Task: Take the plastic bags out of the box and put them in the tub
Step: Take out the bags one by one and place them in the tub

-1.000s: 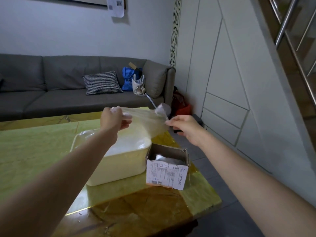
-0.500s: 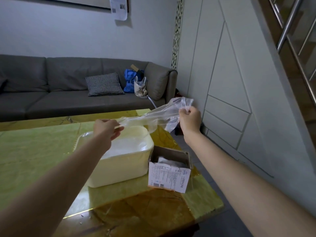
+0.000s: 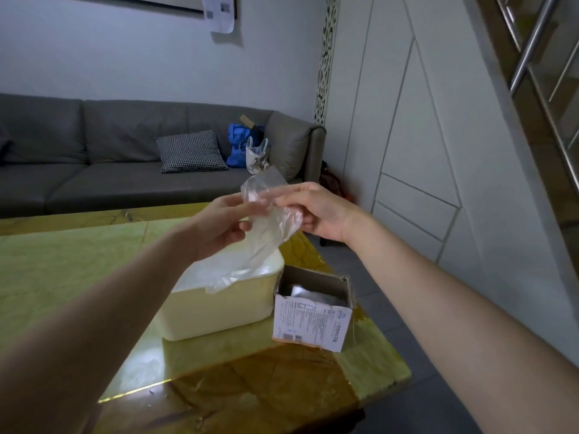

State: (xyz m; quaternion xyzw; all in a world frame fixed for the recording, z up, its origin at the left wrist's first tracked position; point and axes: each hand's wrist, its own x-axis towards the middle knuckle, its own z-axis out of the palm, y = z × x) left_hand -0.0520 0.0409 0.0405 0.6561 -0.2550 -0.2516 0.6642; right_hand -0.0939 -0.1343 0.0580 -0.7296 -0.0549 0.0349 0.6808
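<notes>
Both hands are raised above the tub (image 3: 219,308), close together. The left hand (image 3: 224,225) pinches a clear plastic bag (image 3: 266,233) near its top, thumb and fingers closed on the film. The right hand (image 3: 316,211) holds the same bag from the other side, fingers curled against it. The bag hangs down between the hands; its lower end trails into the tub and drapes over the near rim.

The tub is cream-coloured and stands on the table (image 3: 62,270). Pale plastic film already lies inside it, though single items cannot be made out there.

The box (image 3: 313,324) stands on the table just to the right of the tub, its top open, a printed label on its near face. Crumpled clear plastic shows inside it.

Behind the tub, beyond the table's far edge, stands a grey sofa (image 3: 94,145) carrying a checked cushion (image 3: 191,151) and a blue bag (image 3: 239,145).
</notes>
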